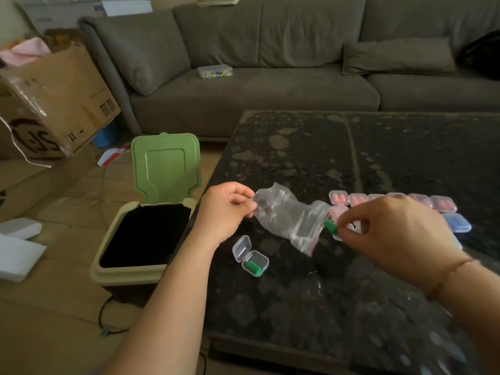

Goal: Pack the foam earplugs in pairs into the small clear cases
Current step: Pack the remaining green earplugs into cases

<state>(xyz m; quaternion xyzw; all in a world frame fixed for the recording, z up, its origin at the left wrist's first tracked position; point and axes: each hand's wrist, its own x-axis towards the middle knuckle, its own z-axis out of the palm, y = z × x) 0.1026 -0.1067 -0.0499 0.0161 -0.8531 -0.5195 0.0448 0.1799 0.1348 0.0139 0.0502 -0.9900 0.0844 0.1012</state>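
My left hand (pixel 226 209) pinches one end of a crumpled clear plastic bag (pixel 286 216) above the dark table (pixel 297 158). At the bag's other end, my right hand (pixel 392 234) holds a green foam earplug (pixel 331 227) between its fingertips. Below the bag, a small clear case (pixel 250 257) lies open on the table with one green earplug (pixel 254 266) in its lower half. A row of closed cases with pink earplugs (pixel 392 201) runs behind my right hand, and a closed case with blue earplugs (pixel 457 222) sits at the row's right end.
An open bin (pixel 143 236) with a raised green lid stands on the floor by the table's left edge. Cardboard boxes (pixel 54 98) are stacked at the left. A grey sofa (pixel 270 71) behind the table holds a clear tray (pixel 215 71).
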